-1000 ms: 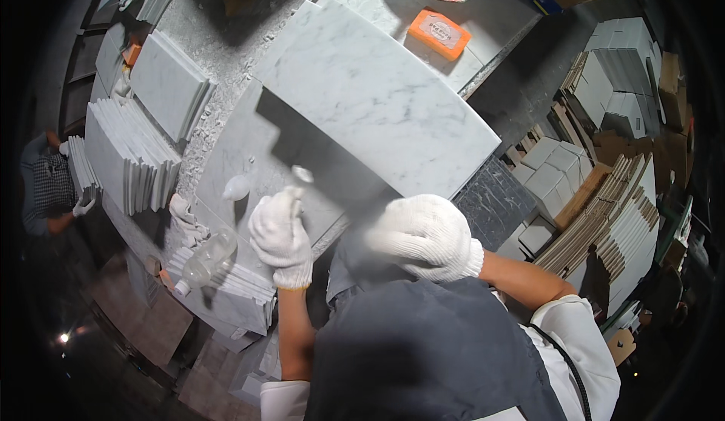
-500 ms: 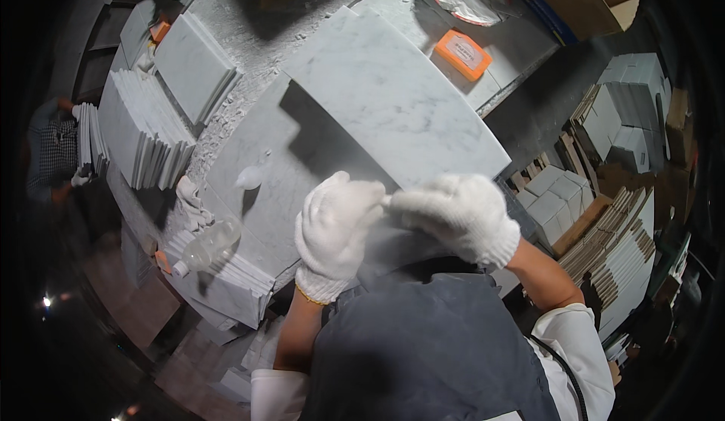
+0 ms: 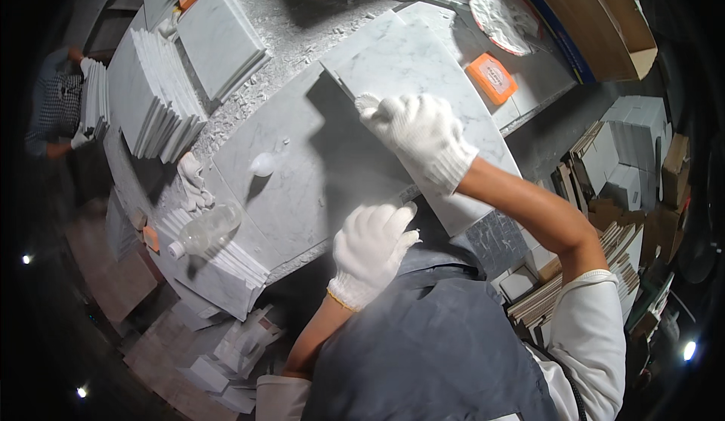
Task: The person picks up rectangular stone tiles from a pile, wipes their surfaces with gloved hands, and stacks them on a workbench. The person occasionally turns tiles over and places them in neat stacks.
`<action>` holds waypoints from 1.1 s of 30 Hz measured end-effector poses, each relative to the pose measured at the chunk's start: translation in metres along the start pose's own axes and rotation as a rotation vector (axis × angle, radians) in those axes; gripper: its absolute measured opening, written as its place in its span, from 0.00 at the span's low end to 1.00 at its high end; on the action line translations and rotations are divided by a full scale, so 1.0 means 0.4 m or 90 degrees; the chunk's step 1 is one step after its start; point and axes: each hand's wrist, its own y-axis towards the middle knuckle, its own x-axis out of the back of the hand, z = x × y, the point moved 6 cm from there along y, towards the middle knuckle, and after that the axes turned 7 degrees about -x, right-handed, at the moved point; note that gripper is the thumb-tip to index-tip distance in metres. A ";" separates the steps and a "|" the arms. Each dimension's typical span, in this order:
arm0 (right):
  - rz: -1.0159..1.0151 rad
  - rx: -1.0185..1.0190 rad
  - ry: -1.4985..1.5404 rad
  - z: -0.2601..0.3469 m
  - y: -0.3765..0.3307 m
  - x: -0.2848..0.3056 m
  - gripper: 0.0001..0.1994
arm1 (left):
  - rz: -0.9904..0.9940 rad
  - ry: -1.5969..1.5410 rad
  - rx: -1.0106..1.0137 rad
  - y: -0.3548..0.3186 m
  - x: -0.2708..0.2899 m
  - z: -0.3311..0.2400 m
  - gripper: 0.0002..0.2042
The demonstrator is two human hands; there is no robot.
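A white marble tile [image 3: 430, 66] with grey veining lies slantwise in front of me, over another marble slab [image 3: 294, 149]. My right hand [image 3: 423, 134], in a white knit glove, is closed at the left edge of the upper tile. Its fingers curl over that edge, and whatever they hold, if anything, is hidden. My left hand [image 3: 371, 251], gloved alike, hovers near my apron, left of the tile's near end. Its fingers are half bent, with a gap between thumb and fingers, and nothing shows in them. Pale dust hangs around it.
On the lower slab sits a small white rounded piece [image 3: 263, 164]. A clear bottle [image 3: 208, 228] lies at the left, near stacked tiles [image 3: 158, 96]. An orange block [image 3: 492, 79], a bowl of white powder [image 3: 506, 17] and a cardboard box [image 3: 596, 21] are beyond. Another person [image 3: 60, 104] handles tiles far left.
My right hand has moved away from me along the tile's left edge. The hands, close together before, are now apart; the left has shifted slightly right and nearer. The view has shifted too.
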 end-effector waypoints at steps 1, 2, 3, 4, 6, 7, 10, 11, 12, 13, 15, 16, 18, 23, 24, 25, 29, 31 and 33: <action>-0.080 0.090 -0.029 0.016 -0.001 0.021 0.13 | -0.019 0.000 -0.005 -0.006 0.005 0.002 0.20; -0.103 0.137 -0.079 0.016 0.002 0.032 0.15 | -0.036 -0.003 -0.003 -0.009 0.009 0.008 0.20; -0.190 0.129 -0.088 0.020 0.005 0.049 0.15 | -0.034 0.003 0.000 -0.015 0.010 0.013 0.21; -0.235 0.173 -0.075 0.023 0.011 0.065 0.15 | -0.029 0.007 0.008 -0.019 0.009 0.021 0.21; -0.071 0.078 -0.042 0.013 0.028 0.029 0.15 | -0.032 0.015 0.023 -0.029 0.012 0.037 0.22; -0.091 0.079 -0.114 0.014 0.030 0.034 0.13 | -0.040 0.018 0.030 -0.032 0.013 0.046 0.23; -0.093 0.121 -0.162 0.030 0.023 0.045 0.11 | -0.068 0.016 0.028 -0.044 0.017 0.059 0.25; -0.111 0.111 -0.192 0.039 0.028 0.046 0.11 | -0.074 0.015 0.019 -0.046 0.017 0.060 0.26; -0.181 0.090 -0.235 0.036 0.036 0.069 0.11 | -0.069 0.014 0.019 -0.049 0.015 0.062 0.26; -0.123 0.071 -0.228 0.039 0.038 0.054 0.11 | -0.066 0.014 0.020 -0.050 0.013 0.064 0.26; 0.024 -0.008 -0.080 0.026 0.049 0.033 0.09 | -0.062 0.008 0.026 -0.054 0.010 0.066 0.27; -0.030 0.022 -0.096 0.034 0.050 0.049 0.09 | -0.058 0.003 0.031 -0.057 0.009 0.068 0.28; -0.042 0.058 -0.116 0.047 0.047 0.057 0.09 | -0.053 -0.002 0.034 -0.059 0.008 0.070 0.28; -0.009 0.025 -0.062 0.044 0.043 0.062 0.11 | -0.032 0.015 0.030 -0.060 0.010 0.081 0.30; -0.047 0.061 -0.079 0.049 0.043 0.070 0.11 | -0.032 0.017 0.029 -0.060 0.010 0.081 0.30; -0.049 0.098 -0.089 0.053 0.046 0.069 0.11 | -0.030 0.019 0.026 -0.059 0.009 0.081 0.30; -0.126 0.112 -0.130 0.045 0.042 0.070 0.10 | -0.025 0.022 0.019 -0.056 0.005 0.076 0.30; -0.084 0.122 -0.144 0.046 0.019 0.056 0.11 | 0.025 0.033 0.040 -0.058 -0.006 0.081 0.29; 0.015 0.124 -0.167 0.030 -0.020 0.048 0.11 | 0.032 0.048 0.050 -0.059 -0.005 0.087 0.28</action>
